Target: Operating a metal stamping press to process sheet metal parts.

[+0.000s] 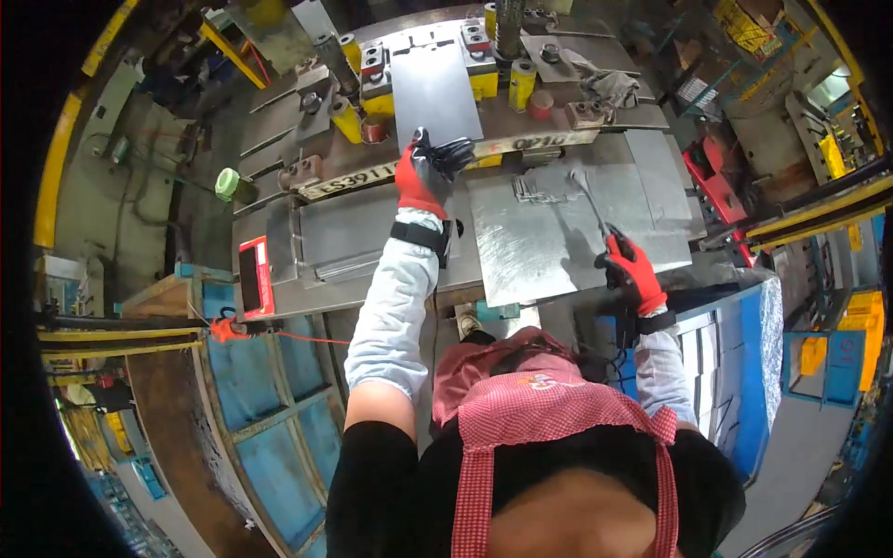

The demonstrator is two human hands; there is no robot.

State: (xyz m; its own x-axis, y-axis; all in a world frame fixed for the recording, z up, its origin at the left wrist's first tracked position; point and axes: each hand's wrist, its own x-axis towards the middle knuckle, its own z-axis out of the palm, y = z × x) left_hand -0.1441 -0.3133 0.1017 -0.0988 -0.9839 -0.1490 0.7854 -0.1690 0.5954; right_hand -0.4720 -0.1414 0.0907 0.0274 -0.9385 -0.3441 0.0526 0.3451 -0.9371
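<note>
My left hand [426,179], in a red and black glove, is at the near edge of a flat grey metal sheet [433,93]. Its thumb and fingers are apart, the thumb against the sheet and the fingers stretched to the right; the exact contact is hard to make out. The sheet lies between the yellow blocks of a press die [377,98]. In my right hand [634,272], gloved alike, is a slim metal rod tool [593,206] with a widened tip. It slants over a large shiny sheet [521,251], near thin metal strips [544,189].
Left of the shiny sheet is a stack of grey plates [344,228]. A red-edged dark flat object [254,277] lies at the table's left end. Yellow posts [522,86] and coiled springs flank the die. A crumpled grey cloth [606,86] lies behind right, and a blue bin [735,372] stands near right.
</note>
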